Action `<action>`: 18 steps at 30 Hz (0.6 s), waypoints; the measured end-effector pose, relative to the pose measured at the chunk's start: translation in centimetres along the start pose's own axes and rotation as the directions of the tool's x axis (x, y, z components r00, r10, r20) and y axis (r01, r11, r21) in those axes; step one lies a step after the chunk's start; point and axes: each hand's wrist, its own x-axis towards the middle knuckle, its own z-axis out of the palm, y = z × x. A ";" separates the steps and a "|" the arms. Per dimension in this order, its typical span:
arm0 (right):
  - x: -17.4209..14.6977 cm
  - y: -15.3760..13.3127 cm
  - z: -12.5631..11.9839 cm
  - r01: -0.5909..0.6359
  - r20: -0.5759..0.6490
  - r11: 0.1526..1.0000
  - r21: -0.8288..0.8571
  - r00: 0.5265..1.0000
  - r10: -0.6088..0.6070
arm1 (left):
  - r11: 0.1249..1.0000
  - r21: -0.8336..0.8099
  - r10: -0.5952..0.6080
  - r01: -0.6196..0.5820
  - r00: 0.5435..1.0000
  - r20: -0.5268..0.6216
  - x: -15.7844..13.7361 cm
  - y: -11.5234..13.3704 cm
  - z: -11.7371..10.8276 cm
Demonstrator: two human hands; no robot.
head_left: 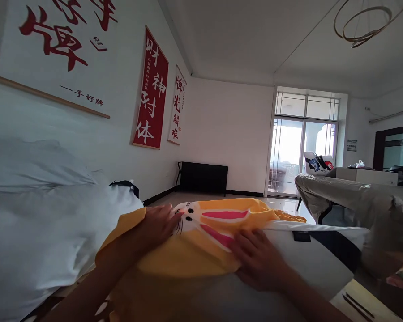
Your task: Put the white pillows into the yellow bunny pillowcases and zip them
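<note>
A yellow cloth (188,259) with a white rabbit face and pink ears printed on it stretches between my hands. Its far right end bunches into loose folds. My left hand (159,222) is closed on the cloth beside the rabbit's face, with the thumb lying toward the print. Curled fingers of my right hand (260,257) grip the cloth near the lower pink ear. Beneath the right part of the cloth lies a white pillow (289,250) with a dark corner and a small black tag. How far the cloth covers the pillow is hidden.
White pillows or bedding (47,223) are heaped at the left. On the right stands a plastic-covered table (339,188) with boxes on it. A black folded panel (204,178) leans by the far wall, left of a glass door (289,152). Scrolls (151,89) hang on the left wall.
</note>
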 end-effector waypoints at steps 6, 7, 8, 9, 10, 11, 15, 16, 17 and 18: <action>-0.9 1.7 2.3 -0.012 -0.138 1.000 0.020 0.990 0.015 | 0.979 -0.157 -0.125 0.131 0.991 0.050 0.0 0.4 -1.7; -0.8 1.7 2.6 -0.014 -0.160 1.000 0.019 0.987 0.017 | 0.982 -0.141 -0.121 0.126 0.992 0.047 0.1 0.5 -1.7; -0.8 1.7 2.9 -0.013 -0.188 1.000 0.015 0.982 0.015 | 0.985 -0.123 -0.115 0.120 0.992 0.047 0.2 0.6 -1.6; -0.7 1.7 3.2 -0.010 -0.216 1.000 0.006 0.976 0.011 | 0.988 -0.101 -0.110 0.114 0.993 0.047 0.3 0.6 -1.3; -0.7 1.6 3.4 -0.004 -0.237 1.000 -0.003 0.972 0.003 | 0.991 -0.078 -0.107 0.111 0.993 0.046 0.4 0.5 -1.0; -0.6 1.6 3.6 0.007 -0.251 1.000 -0.007 0.968 -0.009 | 0.993 -0.052 -0.105 0.107 0.994 0.040 0.6 0.3 -0.5; -0.8 1.7 3.2 0.086 -0.227 0.996 0.029 0.971 -0.077 | 0.994 0.081 -0.073 0.077 0.996 -0.056 1.4 -1.0 1.5; -0.9 1.9 2.9 0.109 -0.207 0.994 0.023 0.973 -0.102 | 0.990 0.124 -0.060 0.071 0.994 -0.094 1.5 -1.2 1.9; -1.1 2.2 2.6 0.124 -0.184 0.992 0.004 0.976 -0.121 | 0.984 0.165 -0.044 0.066 0.990 -0.135 1.6 -1.2 2.0; -1.4 2.5 2.3 0.128 -0.156 0.992 -0.021 0.979 -0.130 | 0.978 0.201 -0.024 0.062 0.982 -0.186 1.6 -1.0 2.1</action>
